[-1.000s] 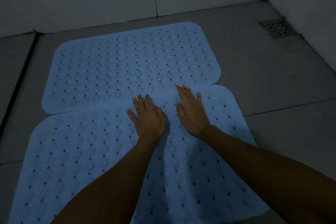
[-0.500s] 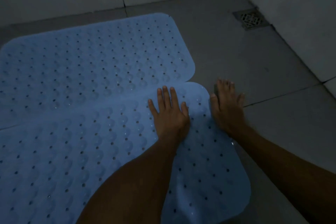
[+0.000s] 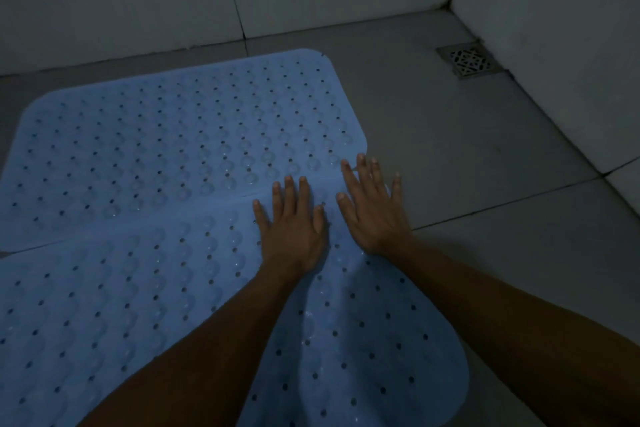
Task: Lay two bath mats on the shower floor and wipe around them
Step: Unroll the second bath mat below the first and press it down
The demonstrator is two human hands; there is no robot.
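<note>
head view: two pale blue bath mats lie flat on the grey tiled shower floor (image 3: 450, 156), long edges touching along a seam that runs from the left edge of the frame toward the middle. the far mat (image 3: 180, 149) sits close to the back wall; the near mat (image 3: 138, 305) runs down to the bottom edge of the frame, its right end rounded off beside bare tile. the left hand (image 3: 294, 229) rests palm down on the near mat just below the seam, fingers straight and slightly spread. the right hand (image 3: 372, 208) lies flat at that mat's far right corner, fingers splayed, fingertips reaching the seam and the far mat's corner. neither hand holds anything. a metal drain grate (image 3: 469, 62) sits in the far right corner of the floor, well apart from both mats.

by the look of it the laying is almost done, with both mats down and being pressed flat. the wiping around them seems not yet begun; no cloth is in sight.
</note>
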